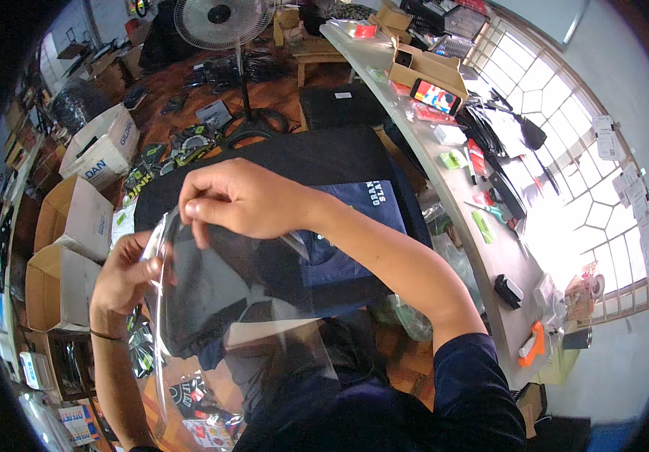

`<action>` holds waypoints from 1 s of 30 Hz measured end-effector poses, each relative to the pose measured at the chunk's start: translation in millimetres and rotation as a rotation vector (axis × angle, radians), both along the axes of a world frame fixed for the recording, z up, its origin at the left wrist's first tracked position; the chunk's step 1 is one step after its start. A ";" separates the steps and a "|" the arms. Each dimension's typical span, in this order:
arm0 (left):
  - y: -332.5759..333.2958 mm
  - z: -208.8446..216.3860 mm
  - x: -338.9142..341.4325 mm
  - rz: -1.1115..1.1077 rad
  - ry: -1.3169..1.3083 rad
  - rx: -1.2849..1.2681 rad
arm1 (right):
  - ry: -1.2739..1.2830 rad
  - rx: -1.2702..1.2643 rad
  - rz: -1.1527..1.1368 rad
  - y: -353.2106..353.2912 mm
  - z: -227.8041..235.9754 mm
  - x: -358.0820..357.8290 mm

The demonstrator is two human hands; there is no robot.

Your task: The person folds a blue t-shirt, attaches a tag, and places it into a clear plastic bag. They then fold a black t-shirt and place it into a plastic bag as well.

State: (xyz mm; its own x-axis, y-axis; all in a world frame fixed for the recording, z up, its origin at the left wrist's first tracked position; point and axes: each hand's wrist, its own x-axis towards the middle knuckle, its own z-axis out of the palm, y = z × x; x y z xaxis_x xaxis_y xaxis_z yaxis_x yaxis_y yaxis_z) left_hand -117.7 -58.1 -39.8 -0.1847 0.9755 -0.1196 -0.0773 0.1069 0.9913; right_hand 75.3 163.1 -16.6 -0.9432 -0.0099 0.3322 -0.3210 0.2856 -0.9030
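A large clear plastic bag (264,286) hangs between my hands in front of my body. Its left edge is pinched by my left hand (125,275), thumb against curled fingers. At the bag's upper corner, my right hand (245,200) is closed on the film, its thumb and forefinger pressed together. Behind the bag, a folded navy garment (354,233) with pale printed lettering lies on a black padded surface (264,158). The film partly covers the garment, and dark cloth shows through it.
A long table (467,233) on the right carries an open cardboard box (422,75), a phone (436,96), scissors (494,211) and an orange-handled tool (533,343). Open cartons (61,279) stand at left. A pedestal fan (222,19) rises beyond the black surface; packaged items lie on the floor.
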 end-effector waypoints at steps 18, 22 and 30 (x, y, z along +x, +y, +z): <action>42.0 -12.1 -82.0 0.017 1.258 0.030 | -0.244 0.060 -0.436 6.3 -116.5 -67.4; 46.6 -23.7 -58.2 -0.149 1.226 0.265 | -0.270 0.011 -0.445 -7.4 -127.3 -71.0; 62.5 -16.1 -51.3 -0.224 1.139 0.043 | -0.432 -0.551 -0.147 0.6 -127.1 -49.9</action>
State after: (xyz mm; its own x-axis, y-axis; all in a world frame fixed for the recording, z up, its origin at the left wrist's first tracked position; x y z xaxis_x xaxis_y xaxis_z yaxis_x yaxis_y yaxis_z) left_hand -169.0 4.4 -55.9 0.0129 0.9992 0.0391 0.8781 -0.0300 0.4775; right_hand 25.4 163.7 -143.7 -0.9702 0.1894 -0.1511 0.1045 -0.2355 -0.9663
